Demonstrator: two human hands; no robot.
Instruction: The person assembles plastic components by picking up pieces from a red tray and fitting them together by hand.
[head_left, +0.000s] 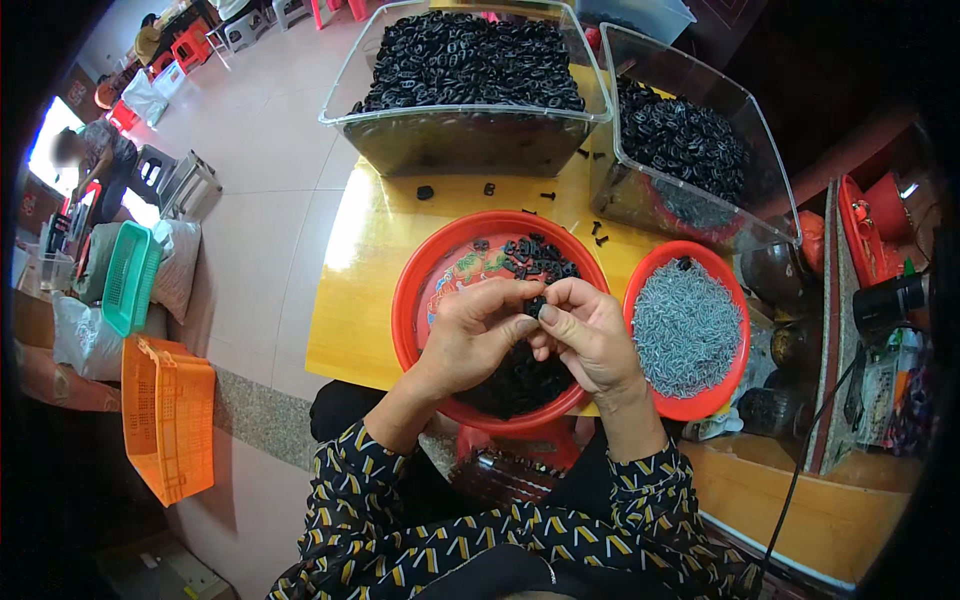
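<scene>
Both my hands meet above a round red basin (408,290) on a yellow table. My left hand (470,335) and my right hand (592,340) pinch a small black plastic part (535,307) between thumbs and fingertips. Its exact shape is partly covered by the fingers. Inside the basin lie loose black parts (540,258), with a darker heap below my hands. Just right of my right hand, a smaller red basin (690,408) is full of short silvery screws or pins (688,325), with one black piece lying among them.
Two clear plastic bins, one straight ahead (460,145) and one at the far right (700,200), hold piles of black ring-like parts. Several black pieces lie on the yellow table (345,290). An orange crate (170,420) and green basket (130,280) stand left. A person (105,150) sits far left.
</scene>
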